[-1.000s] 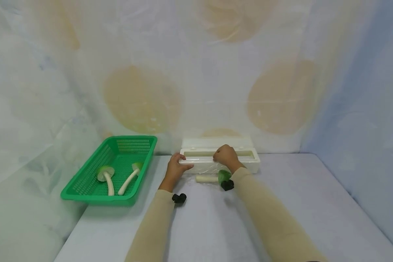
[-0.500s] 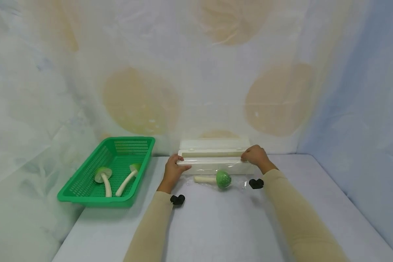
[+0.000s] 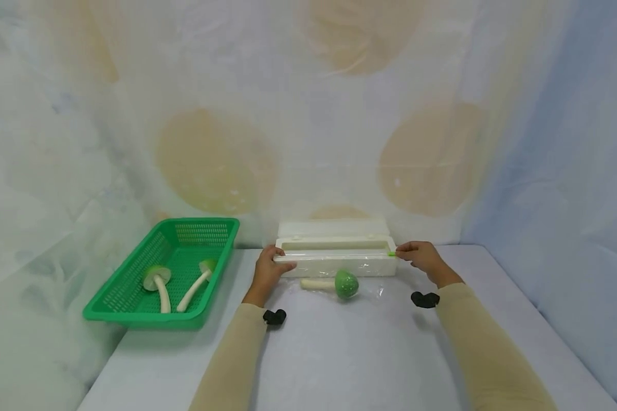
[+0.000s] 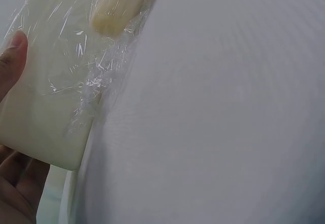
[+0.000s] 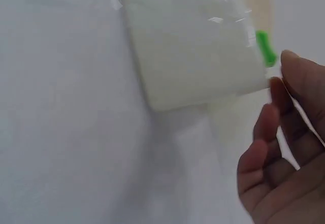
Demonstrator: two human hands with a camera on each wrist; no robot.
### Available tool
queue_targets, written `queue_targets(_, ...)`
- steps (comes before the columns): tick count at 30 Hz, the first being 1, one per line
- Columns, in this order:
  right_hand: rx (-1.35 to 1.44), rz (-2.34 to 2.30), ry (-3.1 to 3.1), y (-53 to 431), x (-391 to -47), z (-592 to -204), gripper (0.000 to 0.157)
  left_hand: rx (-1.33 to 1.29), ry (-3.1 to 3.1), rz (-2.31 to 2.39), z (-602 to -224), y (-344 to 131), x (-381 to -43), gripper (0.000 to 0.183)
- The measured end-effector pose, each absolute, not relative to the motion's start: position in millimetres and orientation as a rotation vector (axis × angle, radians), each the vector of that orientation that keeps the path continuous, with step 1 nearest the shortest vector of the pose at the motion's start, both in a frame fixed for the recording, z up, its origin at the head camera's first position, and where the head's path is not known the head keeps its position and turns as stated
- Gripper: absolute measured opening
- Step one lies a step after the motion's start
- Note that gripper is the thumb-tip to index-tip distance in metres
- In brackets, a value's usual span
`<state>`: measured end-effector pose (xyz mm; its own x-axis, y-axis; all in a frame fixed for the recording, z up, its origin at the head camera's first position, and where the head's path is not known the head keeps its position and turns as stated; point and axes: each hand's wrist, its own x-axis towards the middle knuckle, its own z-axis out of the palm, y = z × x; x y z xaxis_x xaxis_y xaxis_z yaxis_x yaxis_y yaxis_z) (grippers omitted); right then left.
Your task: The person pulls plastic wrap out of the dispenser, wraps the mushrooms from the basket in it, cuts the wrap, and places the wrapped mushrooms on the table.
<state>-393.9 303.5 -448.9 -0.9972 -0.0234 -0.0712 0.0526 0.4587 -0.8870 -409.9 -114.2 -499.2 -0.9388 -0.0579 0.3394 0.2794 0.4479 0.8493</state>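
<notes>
In the head view, a long white cling film dispenser box (image 3: 339, 267) lies at the back of the table with its lid (image 3: 331, 228) raised. My left hand (image 3: 266, 273) grips its left end, thumb on the front face. At the right end sits a green slide cutter (image 5: 266, 49). My right hand (image 3: 425, 260) is just beyond it, thumb and index fingertips close beside the cutter and slightly parted. Clear cling film (image 4: 66, 56) hangs over the front of the box and onto the table. On the film lies a green-capped mushroom (image 3: 347, 284), its pale stem pointing left.
A green perforated basket (image 3: 205, 311) stands to the left, holding two more mushrooms (image 3: 156, 279) with green caps and white stems. The table (image 3: 349, 354) has a white cover. Patterned sheeting (image 3: 334, 114) rises behind and at both sides.
My right hand has moved right along the box's front edge to its right end, where the green cutter now shows. The mushroom's cap has come into full view. My left hand keeps its grip.
</notes>
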Motion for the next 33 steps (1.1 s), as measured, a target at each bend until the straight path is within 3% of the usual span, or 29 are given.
queue_targets(6,-0.015,-1.593,2.676,300,-394,-450,0.045,-0.212,-2.392,-1.517,-494,-114,-406,0.036)
queue_targets(12,-0.377,-1.144,2.933,290,-388,-432,0.038,-0.207,-2.507,-1.488,-486,-115,-407,0.038)
queue_targets(18,-0.545,-0.878,3.034,278,-386,-433,0.028,-0.221,-2.539,-1.521,-483,-120,-401,0.076)
queue_targets(21,-0.594,-0.810,3.098,275,-383,-437,0.014,-0.282,-2.558,-1.417,-482,-119,-398,0.081)
queue_targets(25,-0.654,-0.794,3.194,273,-381,-440,0.006,-0.320,-2.581,-1.244,-480,-115,-395,0.064)
queue_targets(33,-0.617,-0.904,3.161,261,-373,-442,0.013,-0.500,-2.471,-0.970,-477,-111,-389,0.020)
